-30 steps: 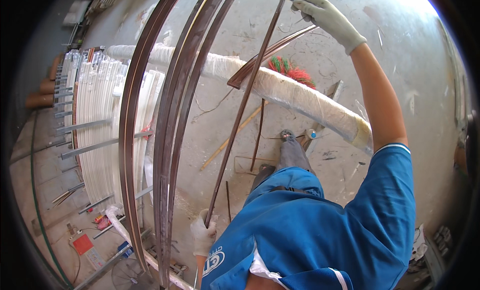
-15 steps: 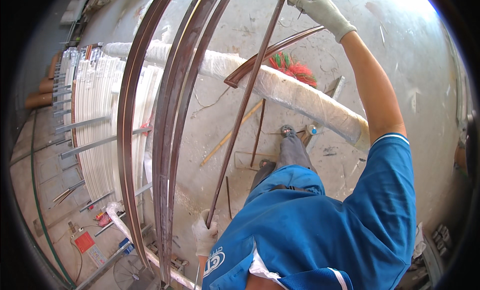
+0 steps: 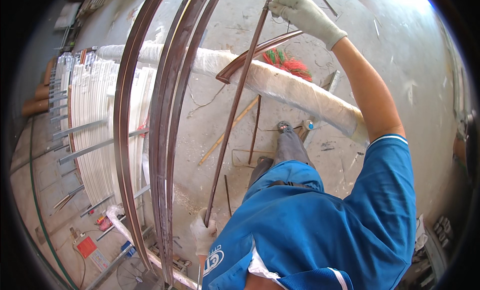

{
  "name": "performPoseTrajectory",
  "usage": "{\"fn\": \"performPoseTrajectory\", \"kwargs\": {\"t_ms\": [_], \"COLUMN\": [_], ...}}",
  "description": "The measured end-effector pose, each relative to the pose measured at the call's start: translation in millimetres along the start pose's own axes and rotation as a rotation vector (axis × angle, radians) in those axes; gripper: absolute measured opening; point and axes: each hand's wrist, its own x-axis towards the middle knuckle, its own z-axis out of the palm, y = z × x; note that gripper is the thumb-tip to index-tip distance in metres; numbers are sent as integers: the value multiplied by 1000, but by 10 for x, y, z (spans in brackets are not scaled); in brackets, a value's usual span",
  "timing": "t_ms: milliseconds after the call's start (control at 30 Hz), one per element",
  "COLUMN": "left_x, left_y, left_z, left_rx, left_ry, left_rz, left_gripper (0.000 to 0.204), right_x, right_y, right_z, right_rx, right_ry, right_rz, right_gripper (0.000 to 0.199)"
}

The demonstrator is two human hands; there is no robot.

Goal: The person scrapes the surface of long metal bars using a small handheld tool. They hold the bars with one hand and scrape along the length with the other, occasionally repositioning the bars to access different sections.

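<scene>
A wrapped bundle crosses behind the thin brown strip.

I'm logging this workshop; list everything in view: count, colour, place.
Thin strip: one, dark brown, centre
Wide strips: several, brown, left of centre
Bundle: one, whitish, across the middle
Angled strip: one, brown, crossing the bundle
Bristles: one tuft, red and green, beyond the bundle
Stick: one, yellow, on the floor
White strips: many, white, left
Metal arms: several, grey, left
Rolls: several, brown, far left
Panel: one, red, lower left
Fan: one, grey, bottom left
Shirt: one, blue, lower right
Left hand: one, whitish glove, thin strip's lower end
Right hand: one, whitish glove, at thin strip's upper part
</scene>
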Motion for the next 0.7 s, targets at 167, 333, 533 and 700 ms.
{"fn": "performPoseTrajectory", "kwargs": {"t_ms": [167,333,533,700], "left_x": [-34,-69,-67,-124], "left_y": [107,128,81,94], "left_z": [-1,-3,19,26], "left_rx": [-25,-7,23,89], "left_ry": [-23,-39,-40,6], "left_rz": [-62,-60,-37,56], "left_gripper": [22,20,22,24], "right_x": [-232,-367,-489,-699], "right_y": [-151,-198,-210,-406], "right_z": [116,248,345,439], "right_rx": [-36,-76,-87,-67], "right_ry": [-52,-56,-32,-76], "right_rz": [-50,-109,-90,-38], "right_gripper": [37,38,38,36]}}
